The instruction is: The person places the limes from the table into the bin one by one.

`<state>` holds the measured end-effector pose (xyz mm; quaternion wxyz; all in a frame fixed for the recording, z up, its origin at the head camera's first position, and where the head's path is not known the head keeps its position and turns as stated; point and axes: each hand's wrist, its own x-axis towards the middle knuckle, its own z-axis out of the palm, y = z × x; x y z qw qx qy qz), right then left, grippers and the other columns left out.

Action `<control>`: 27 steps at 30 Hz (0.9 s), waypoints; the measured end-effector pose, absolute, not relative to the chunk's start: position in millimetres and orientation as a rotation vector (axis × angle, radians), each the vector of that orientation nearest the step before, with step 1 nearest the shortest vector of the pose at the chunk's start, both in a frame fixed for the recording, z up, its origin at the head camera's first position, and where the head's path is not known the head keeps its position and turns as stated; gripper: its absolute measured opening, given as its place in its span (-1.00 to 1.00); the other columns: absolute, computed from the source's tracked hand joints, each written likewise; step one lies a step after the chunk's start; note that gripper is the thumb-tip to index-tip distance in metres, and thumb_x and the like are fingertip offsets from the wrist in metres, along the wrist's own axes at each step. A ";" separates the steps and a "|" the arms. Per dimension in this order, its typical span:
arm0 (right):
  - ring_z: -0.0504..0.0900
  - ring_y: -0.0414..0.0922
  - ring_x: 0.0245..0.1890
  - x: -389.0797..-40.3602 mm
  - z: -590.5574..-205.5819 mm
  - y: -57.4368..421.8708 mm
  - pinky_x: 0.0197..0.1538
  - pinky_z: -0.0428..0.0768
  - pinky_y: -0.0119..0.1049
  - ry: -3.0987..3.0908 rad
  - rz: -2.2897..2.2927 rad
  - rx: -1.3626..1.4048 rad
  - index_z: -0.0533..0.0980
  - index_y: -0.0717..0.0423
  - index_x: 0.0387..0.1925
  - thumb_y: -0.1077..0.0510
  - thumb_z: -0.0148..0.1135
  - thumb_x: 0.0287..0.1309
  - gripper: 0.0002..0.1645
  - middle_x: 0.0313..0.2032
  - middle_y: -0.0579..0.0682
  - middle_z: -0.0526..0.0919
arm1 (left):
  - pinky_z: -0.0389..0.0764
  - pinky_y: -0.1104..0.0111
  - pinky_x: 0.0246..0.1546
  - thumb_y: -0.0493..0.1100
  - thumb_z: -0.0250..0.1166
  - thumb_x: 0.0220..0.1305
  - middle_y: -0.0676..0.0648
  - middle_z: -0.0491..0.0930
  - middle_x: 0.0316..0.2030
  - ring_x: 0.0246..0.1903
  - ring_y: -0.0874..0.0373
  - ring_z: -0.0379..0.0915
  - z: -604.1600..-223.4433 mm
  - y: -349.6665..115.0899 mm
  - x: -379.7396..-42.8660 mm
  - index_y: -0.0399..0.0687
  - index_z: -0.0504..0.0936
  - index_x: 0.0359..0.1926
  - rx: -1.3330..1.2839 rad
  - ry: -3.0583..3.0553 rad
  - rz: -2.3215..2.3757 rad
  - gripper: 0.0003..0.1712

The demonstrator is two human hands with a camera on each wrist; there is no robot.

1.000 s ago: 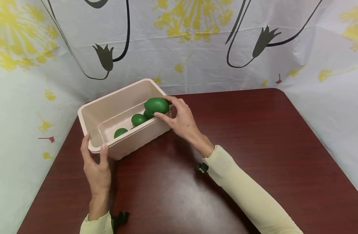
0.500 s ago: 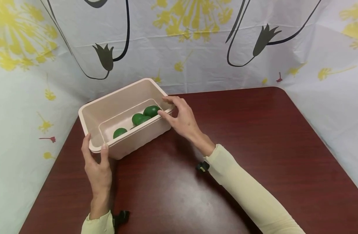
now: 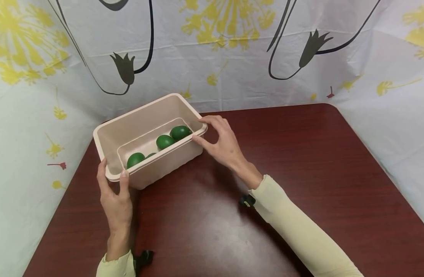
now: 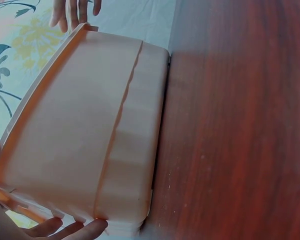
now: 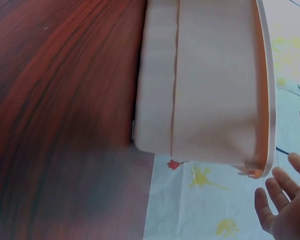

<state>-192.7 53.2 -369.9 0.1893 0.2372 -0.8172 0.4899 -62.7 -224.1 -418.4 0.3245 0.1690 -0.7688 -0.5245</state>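
A beige plastic bin [image 3: 163, 169] stands at the back left of the table, with several smooth green oval fruits [image 3: 165, 141] on its floor. One green fruit [image 3: 135, 159] lies near the left end, and another [image 3: 180, 132] near the right end. The front wall partly hides them. My left hand [image 3: 116, 206] grips the bin's near left corner, thumb at the front rim and fingers along the end wall. At the right end, my right hand [image 3: 225, 148] holds nothing, its thumb and fingers spread close by the rim; the right wrist view shows its loosely bent fingers [image 5: 277, 192].
The dark red wooden table [image 3: 301, 165] extends to the right and toward the front. Behind the bin hangs a white sheet [image 3: 239, 88] printed with yellow and grey flowers. A small black device [image 3: 247, 201] sits at the right sleeve.
My right hand has let go of a green fruit, which dropped into the bin and rolled left among the others. The hand then drew slightly right. My left hand stays at the corner.
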 end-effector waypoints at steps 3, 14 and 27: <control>0.47 -0.06 0.22 -190.6 -372.7 58.4 0.36 0.42 -0.11 -2.309 1.367 0.654 0.61 0.02 0.19 -0.04 0.58 0.12 -0.38 0.17 -0.05 0.65 | 0.21 0.55 0.30 0.00 0.29 0.44 0.11 0.34 0.53 0.45 0.08 0.30 -418.2 -225.3 -62.8 0.47 0.27 0.55 0.443 -2.019 -1.379 -0.27; 0.44 -0.03 0.31 -180.6 -387.2 81.3 0.40 0.39 -0.04 -2.401 1.366 0.575 0.58 0.06 0.24 -0.07 0.53 0.17 -0.35 0.24 -0.03 0.60 | 0.30 0.36 0.32 0.00 0.33 0.41 0.09 0.35 0.52 0.32 0.15 0.37 -414.1 -230.2 -58.4 0.52 0.28 0.54 0.476 -2.056 -1.368 -0.24; 0.43 0.00 0.34 -174.8 -402.4 114.6 0.41 0.39 -0.01 -2.487 1.299 0.517 0.57 0.01 0.24 -0.09 0.52 0.19 -0.37 0.23 -0.01 0.58 | 0.36 0.62 0.09 0.02 0.48 0.26 0.43 0.25 0.06 0.14 0.39 0.34 -404.9 -230.8 -56.8 0.55 0.39 0.48 0.463 -2.072 -1.131 -0.19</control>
